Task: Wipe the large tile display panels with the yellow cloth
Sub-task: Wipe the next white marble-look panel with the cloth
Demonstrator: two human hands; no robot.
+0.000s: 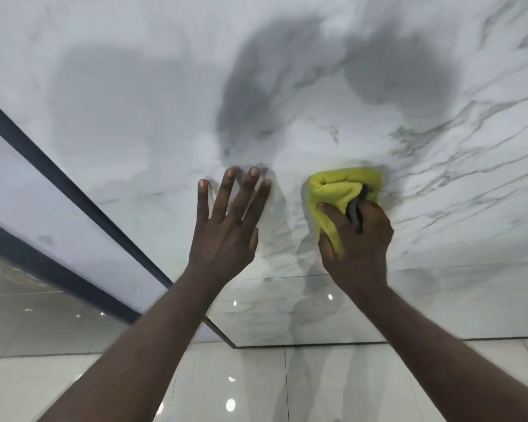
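A large white marble-look tile panel (134, 86) with grey veins fills most of the view in front of me. My left hand (229, 226) lies flat against it with fingers straight and spread. To its right, my right hand (357, 245) grips a bunched yellow cloth (339, 190) and presses it on the panel; a dark strip of the cloth's edge shows between the fingers. Shadows of my head and arms fall on the panel above the hands.
A second pale panel (43, 208) stands at the left between dark frame bars (61, 181). Glossy light floor tiles (256, 385) lie below and reflect ceiling lights. The panel's lower edge runs just under my wrists.
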